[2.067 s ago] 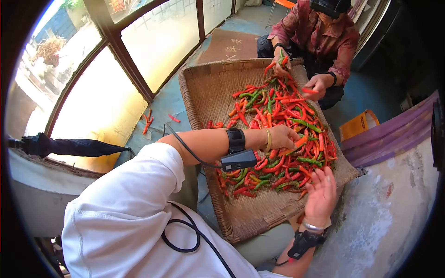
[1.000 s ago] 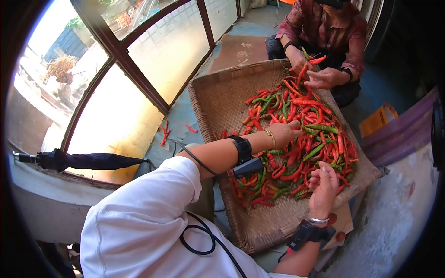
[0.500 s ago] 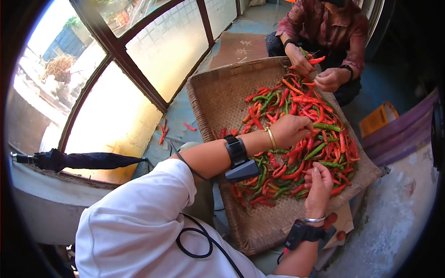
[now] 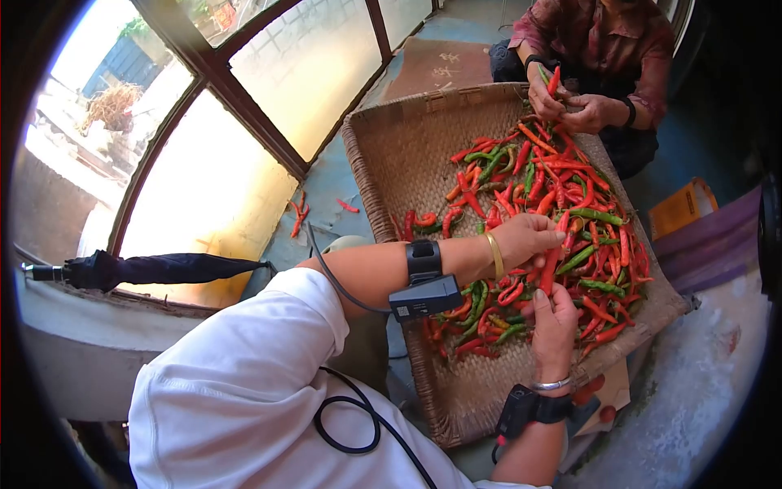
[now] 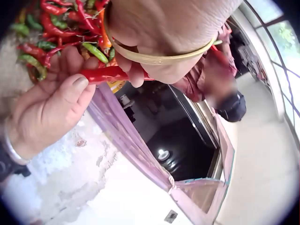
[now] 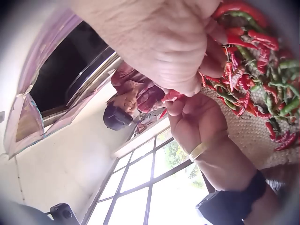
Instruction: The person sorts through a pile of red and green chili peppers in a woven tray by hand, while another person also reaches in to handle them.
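A red chili pepper (image 4: 549,270) spans the gap between my two hands over the heap. My left hand (image 4: 525,239), with a gold bangle, pinches its upper end. My right hand (image 4: 555,330), wearing a silver bangle, grips the lower end between thumb and fingers. In the left wrist view the red chili pepper (image 5: 107,74) runs from the right thumb to the left fingertips. The right wrist view shows only a short piece of it, the rest hidden behind fingers. Red and green chili peppers (image 4: 599,216) lie heaped below in a woven basket (image 4: 391,163).
Across the basket a person in a red patterned shirt (image 4: 586,37) handles peppers with both hands. A folded dark umbrella (image 4: 179,267) lies at left by the framed windows (image 4: 301,73). An orange box (image 4: 680,213) and purple cloth (image 4: 709,232) are at right.
My left hand has lifted from the heap with a red chili pepper. My right hand, earlier holding nothing visible, has come up to it and now grips the other end.
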A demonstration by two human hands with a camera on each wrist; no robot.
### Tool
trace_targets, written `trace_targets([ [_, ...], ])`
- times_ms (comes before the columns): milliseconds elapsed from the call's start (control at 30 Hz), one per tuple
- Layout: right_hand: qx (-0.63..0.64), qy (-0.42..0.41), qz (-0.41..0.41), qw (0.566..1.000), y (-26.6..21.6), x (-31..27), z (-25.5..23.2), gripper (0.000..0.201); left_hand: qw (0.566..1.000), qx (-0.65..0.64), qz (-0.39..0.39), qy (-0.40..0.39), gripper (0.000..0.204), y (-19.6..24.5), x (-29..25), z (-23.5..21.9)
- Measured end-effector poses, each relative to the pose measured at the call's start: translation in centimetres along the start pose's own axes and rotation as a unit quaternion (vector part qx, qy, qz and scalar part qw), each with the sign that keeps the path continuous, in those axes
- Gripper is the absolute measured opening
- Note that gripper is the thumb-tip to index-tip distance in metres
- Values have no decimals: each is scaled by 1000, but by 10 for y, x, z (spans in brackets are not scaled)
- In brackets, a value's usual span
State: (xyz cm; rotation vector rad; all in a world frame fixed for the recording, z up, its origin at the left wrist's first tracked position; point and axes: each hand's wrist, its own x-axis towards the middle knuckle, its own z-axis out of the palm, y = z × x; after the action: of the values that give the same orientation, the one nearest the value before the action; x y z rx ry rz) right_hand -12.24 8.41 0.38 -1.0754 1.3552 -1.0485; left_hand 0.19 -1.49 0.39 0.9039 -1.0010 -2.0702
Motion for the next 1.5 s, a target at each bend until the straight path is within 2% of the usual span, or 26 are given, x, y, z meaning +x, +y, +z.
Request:
trace_targets([
  [33,-23,8,15,1000,0,-1,0,19,994,102,-28,-28,15,-4,-2,0],
  [67,-45,15,31,998,1,-1,-1,18,994,100,-30,-27,15,-9,-3,-1],
  [133,-74,-19,56,996,-2,-3,-5,20,972,215,-10,-88,17,-12,-9,1],
  [200,-99,-51,78,991,1,-4,-9,21,966,247,-27,-68,18,1,-2,-6],
  [267,-82,19,28,996,8,-6,-12,23,983,176,14,53,23,19,15,-15],
  [333,-48,26,52,997,4,-8,-12,25,982,-2,96,163,29,26,39,-27],
  [400,-38,52,44,997,5,-7,-16,24,976,13,111,187,29,15,51,-44],
  [433,-38,51,44,997,5,-6,-17,24,926,287,190,153,27,8,52,-49],
  [467,-42,61,37,997,5,-6,-17,23,798,537,252,106,26,1,54,-53],
  [500,-44,69,30,996,4,-6,-18,23,748,635,191,31,24,1,51,-48],
  [533,-41,66,27,997,4,-5,-18,23,652,740,164,19,25,1,44,-40],
  [600,-49,60,35,996,3,-4,-19,21,498,838,223,-21,23,-12,50,-51],
  [733,-48,46,36,997,8,-4,-18,20,505,833,225,-29,20,-20,53,-62],
  [833,-74,35,31,996,10,-2,-18,20,505,840,191,-48,20,-12,52,-61],
  [933,-63,53,31,996,12,-2,-17,20,529,828,163,-90,21,1,46,-48],
  [1000,-80,58,28,995,11,0,-16,23,654,732,177,-76,21,12,35,-35],
  [1033,-79,59,28,995,12,0,-14,23,653,732,178,-77,21,10,33,-33],
  [1100,-47,103,-19,993,13,2,-9,26,769,566,271,-125,17,5,25,-26],
  [1133,-47,103,-18,993,9,2,-6,26,769,566,270,-125,17,4,20,-22],
  [1200,29,119,-27,992,-2,1,-1,29,834,476,171,-222,19,3,9,-11],
  [1333,64,121,-11,991,6,6,-11,23,828,493,127,-237,20,-1,0,-6],
  [1400,69,128,-1,989,6,7,-15,23,784,560,33,-266,18,-2,1,-13],
  [1433,75,135,9,988,6,8,-16,23,785,559,32,-266,18,0,1,-17],
  [1500,108,162,1,981,10,11,-15,24,826,504,-85,-238,19,7,2,-24],
])
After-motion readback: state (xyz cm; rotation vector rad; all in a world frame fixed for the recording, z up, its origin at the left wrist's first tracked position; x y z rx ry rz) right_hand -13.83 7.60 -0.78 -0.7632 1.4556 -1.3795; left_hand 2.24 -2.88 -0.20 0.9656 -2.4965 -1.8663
